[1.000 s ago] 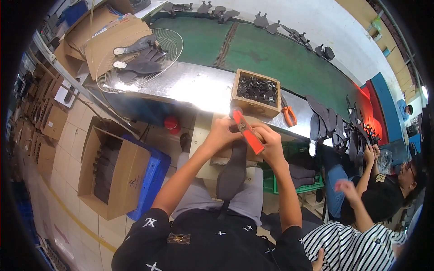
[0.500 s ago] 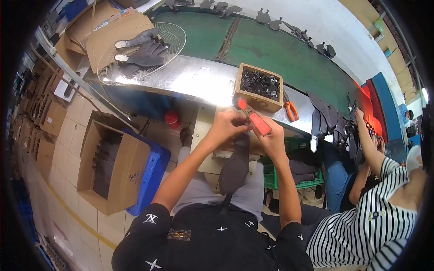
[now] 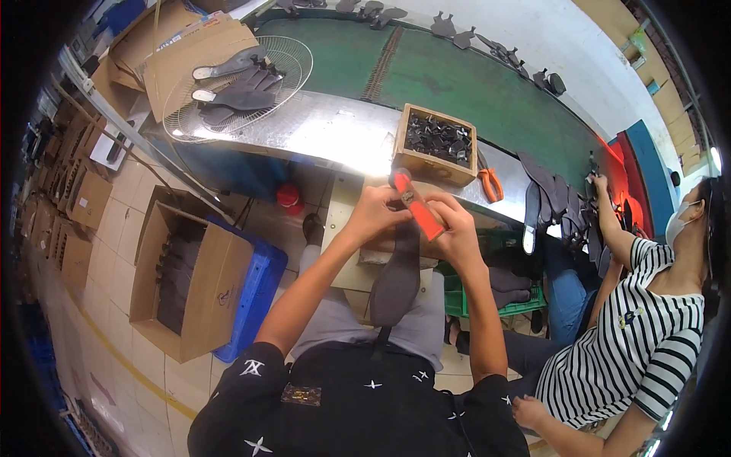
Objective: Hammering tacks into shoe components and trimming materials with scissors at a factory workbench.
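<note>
A dark shoe sole [image 3: 396,286] lies lengthwise between my thighs, its far end on a low work stand [image 3: 344,217]. My left hand [image 3: 377,213] is closed with fingertips pinched at that far end; what exactly they grip there is partly hidden. My right hand [image 3: 455,232] is wrapped round a red-handled tool [image 3: 422,209], slanted above the sole, with a dark rounded end pointing away from me. Just beyond both hands, on the metal bench edge, a wooden box [image 3: 435,169] holds many small dark and shiny pieces. Orange-handled pliers [image 3: 491,185] lie beside it.
Soles fill a wire basket [image 3: 304,72] at left; more lie in a pile [image 3: 560,198] at right. A green conveyor belt [image 3: 472,84] runs behind. A cardboard box [image 3: 194,297] stands lower left, a green crate [image 3: 457,301] right. A co-worker [image 3: 617,335] sits close at right.
The red-handled tool has tipped and shifted slightly left and down in my right hand. My left hand has hardly moved. The co-worker has leaned back, one hand now lowered near my right sleeve.
</note>
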Tool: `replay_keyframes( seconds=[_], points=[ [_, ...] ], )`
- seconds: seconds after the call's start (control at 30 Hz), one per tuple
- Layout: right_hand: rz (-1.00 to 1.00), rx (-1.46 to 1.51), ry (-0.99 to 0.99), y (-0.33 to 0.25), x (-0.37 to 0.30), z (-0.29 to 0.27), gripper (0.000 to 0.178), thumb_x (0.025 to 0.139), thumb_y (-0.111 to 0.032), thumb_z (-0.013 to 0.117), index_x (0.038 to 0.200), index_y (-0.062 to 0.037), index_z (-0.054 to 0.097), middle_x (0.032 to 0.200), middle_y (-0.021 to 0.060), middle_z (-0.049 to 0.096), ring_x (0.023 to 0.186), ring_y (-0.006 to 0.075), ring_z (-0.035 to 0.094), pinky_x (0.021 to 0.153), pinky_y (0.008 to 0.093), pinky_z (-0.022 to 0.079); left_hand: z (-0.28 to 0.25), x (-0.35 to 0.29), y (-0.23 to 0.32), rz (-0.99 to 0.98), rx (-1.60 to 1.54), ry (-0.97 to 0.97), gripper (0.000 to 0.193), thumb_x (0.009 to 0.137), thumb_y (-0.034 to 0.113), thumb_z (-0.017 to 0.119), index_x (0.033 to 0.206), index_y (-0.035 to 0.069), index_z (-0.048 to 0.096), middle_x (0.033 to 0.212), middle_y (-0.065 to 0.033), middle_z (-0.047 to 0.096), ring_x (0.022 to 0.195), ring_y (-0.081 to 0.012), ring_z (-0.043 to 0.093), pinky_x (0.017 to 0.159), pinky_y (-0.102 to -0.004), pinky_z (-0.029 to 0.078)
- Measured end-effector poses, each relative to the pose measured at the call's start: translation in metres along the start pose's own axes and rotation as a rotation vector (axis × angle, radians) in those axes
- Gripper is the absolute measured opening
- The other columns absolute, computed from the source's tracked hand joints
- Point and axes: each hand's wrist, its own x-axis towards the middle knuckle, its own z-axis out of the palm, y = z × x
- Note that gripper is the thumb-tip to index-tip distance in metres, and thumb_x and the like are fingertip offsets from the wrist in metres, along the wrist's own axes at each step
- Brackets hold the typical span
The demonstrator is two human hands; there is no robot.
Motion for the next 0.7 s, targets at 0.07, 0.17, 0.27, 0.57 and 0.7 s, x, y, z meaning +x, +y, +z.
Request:
replay_keyframes(
  seconds=[0.07, 0.17, 0.27, 0.57, 0.7],
  points=[
    [0.014, -0.002, 0.016, 0.002, -0.002, 0.003, 0.024, 0.078, 0.004, 0.07, 0.101, 0.0018, 0.064, 0.109, 0.0134, 0.065, 0.093, 0.0329, 0.067, 0.081, 0.0354, 0.053, 0.001, 0.0, 0.004, -0.062, -0.025, -0.013, 0.03, 0.077, 0.012, 0.08, 0.104, 0.002, 0.075, 0.092, -0.0141, 0.075, 0.085, -0.0136, 0.071, 0.079, -0.0299, 0.054],
    [0.067, 0.043, 0.023, -0.001, -0.001, 0.003, 0.024, 0.078, 0.003, 0.07, 0.101, 0.0015, 0.064, 0.107, 0.0143, 0.064, 0.091, 0.0327, 0.066, 0.078, 0.0354, 0.052, 0.002, 0.0, -0.005, 0.053, 0.023, 0.031, 0.027, 0.077, 0.01, 0.081, 0.101, 0.0, 0.074, 0.086, -0.0131, 0.074, 0.078, -0.015, 0.071, 0.073, -0.0298, 0.056],
    [0.122, 0.056, 0.018, 0.008, -0.006, -0.001, 0.022, 0.08, 0.0, 0.071, 0.1, 0.0017, 0.064, 0.098, 0.0157, 0.063, 0.083, 0.0323, 0.064, 0.072, 0.0356, 0.051, 0.002, 0.005, 0.001, 0.01, 0.088, -0.022, 0.027, 0.078, 0.01, 0.081, 0.101, -0.001, 0.075, 0.085, -0.0114, 0.075, 0.079, -0.0139, 0.071, 0.073, -0.0292, 0.056],
    [0.465, 0.62, 0.235, -0.042, -0.017, -0.015, 0.027, 0.102, -0.015, 0.056, 0.123, 0.0007, 0.052, 0.073, -0.0002, 0.056, 0.052, 0.0034, 0.045, 0.046, 0.0234, 0.038, 0.005, 0.002, -0.001, -0.213, -0.194, -0.078, 0.028, 0.081, 0.009, 0.079, 0.107, -0.001, 0.075, 0.094, -0.0058, 0.076, 0.086, -0.0108, 0.069, 0.077, -0.0268, 0.056],
    [0.439, 0.427, 0.199, -0.085, -0.038, -0.037, 0.031, 0.103, -0.013, 0.052, 0.131, 0.0014, 0.051, 0.08, 0.0068, 0.061, 0.056, 0.0103, 0.055, 0.05, 0.0292, 0.045, 0.006, 0.002, -0.008, -0.121, -0.276, -0.026, 0.028, 0.081, 0.006, 0.078, 0.107, -0.003, 0.075, 0.094, -0.0064, 0.076, 0.088, -0.0111, 0.069, 0.078, -0.0266, 0.056]
  ],
)
